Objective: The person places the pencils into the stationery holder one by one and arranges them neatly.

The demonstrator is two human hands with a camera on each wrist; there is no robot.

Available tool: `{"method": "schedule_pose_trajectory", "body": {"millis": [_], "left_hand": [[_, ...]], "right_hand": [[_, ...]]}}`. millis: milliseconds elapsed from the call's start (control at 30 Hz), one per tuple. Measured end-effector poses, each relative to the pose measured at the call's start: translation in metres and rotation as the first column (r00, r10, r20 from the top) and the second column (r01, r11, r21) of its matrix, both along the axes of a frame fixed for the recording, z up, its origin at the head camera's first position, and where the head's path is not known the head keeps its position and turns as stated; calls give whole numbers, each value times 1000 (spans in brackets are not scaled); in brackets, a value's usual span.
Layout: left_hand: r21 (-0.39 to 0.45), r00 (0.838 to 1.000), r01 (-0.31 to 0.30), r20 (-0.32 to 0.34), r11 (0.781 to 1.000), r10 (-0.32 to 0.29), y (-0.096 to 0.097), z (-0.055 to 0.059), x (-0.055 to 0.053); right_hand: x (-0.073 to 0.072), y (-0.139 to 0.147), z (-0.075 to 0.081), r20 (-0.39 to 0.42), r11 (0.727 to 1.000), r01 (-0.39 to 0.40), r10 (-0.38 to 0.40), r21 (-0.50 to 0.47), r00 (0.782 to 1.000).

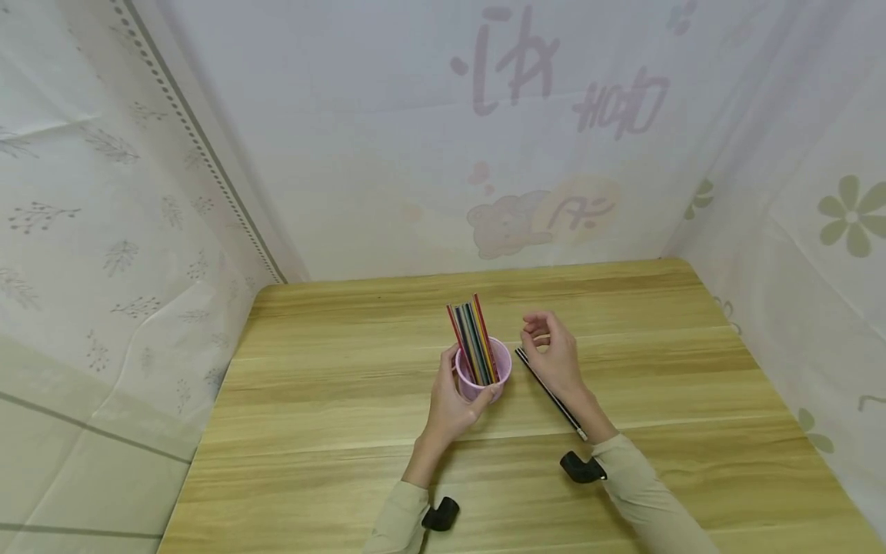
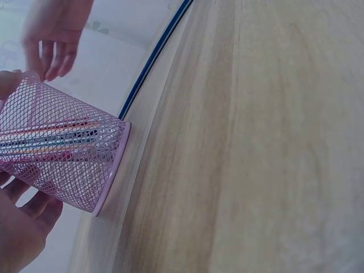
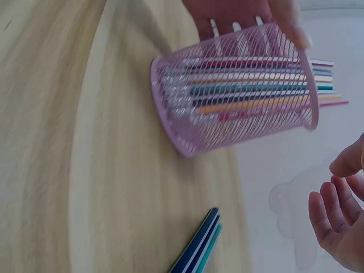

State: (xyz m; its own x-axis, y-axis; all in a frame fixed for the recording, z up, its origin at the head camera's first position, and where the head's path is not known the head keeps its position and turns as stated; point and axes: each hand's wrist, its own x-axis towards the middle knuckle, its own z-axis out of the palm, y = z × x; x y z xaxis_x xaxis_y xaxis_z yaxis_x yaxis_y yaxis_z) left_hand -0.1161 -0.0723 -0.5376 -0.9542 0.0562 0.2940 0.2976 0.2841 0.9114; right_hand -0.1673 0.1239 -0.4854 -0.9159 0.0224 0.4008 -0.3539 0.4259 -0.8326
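- Here's my left hand, curled round the pink cup, colored pencils leaning inside!
- My right hand hangs just right of it, loosely bent, gripping nothing, near the dark pencils on the table.
- Those overlap, count unclear; the right wrist view cuts off their near ends.

Head cam's way up behind the left hand and right hand, facing forward and down over the table to the backdrop. Wrist cams sit low, way closer, tipped sideways, each looking past its own hand; all three catch the cup.
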Motion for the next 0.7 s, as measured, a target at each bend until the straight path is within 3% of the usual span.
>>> {"method": "schedule_pose_trajectory", "body": {"millis": [333,700], "left_hand": [[5,1000,0,-12,1000,0,0,0,-1],[21,1000,6,-14,1000,-6,1,0,-2]], "right_hand": [[-1,17,-15,82,998,22,-27,58,996],[3,35,-39,172,992,-25,4,121,985]]}}
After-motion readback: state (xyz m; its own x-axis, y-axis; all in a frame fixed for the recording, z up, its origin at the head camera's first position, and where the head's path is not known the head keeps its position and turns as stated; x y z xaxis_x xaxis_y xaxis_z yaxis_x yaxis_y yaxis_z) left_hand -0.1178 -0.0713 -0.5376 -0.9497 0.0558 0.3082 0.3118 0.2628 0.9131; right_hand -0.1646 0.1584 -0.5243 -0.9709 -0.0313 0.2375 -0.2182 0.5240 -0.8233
